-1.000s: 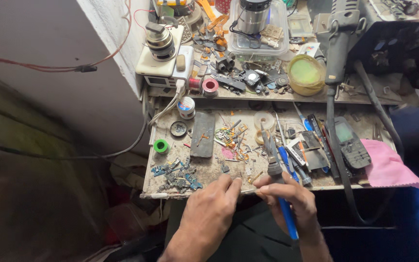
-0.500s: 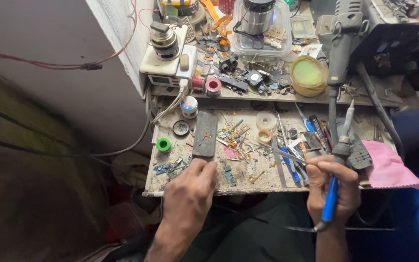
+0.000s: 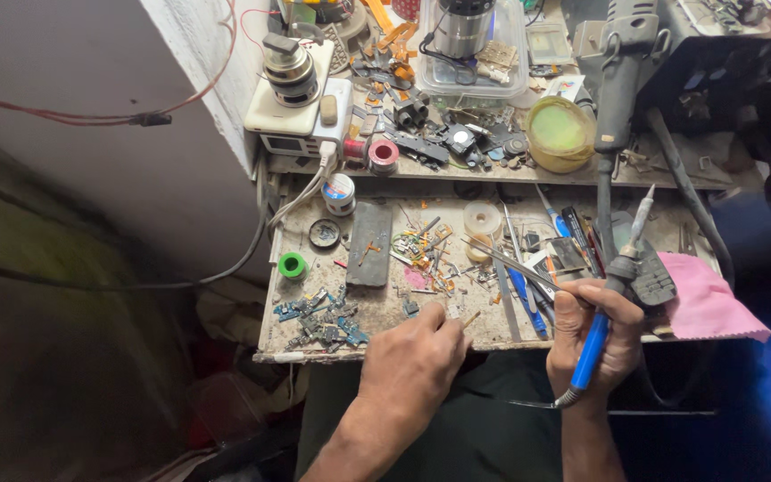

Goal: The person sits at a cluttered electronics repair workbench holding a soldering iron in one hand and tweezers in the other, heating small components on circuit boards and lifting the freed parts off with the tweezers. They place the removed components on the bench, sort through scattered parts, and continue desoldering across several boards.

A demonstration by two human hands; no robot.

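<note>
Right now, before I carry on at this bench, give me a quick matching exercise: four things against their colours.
Things:
1. soldering iron handle, in the right hand
2. cloth at the bench's right edge
3. small tape roll near the left edge
4. round tub on the upper shelf

Colours:
A. green
B. yellow-green
C. blue
D. pink

Pairs: 1-C, 2-D, 3-A, 4-B

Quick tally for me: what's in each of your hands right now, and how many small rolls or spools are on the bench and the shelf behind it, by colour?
Blue-handled soldering iron, right hand: 1
Tweezers, right hand: 1
Small thin piece, left hand: 1
Green roll: 1
Red spool: 1
Clear tape roll: 1
Total: 6
</note>
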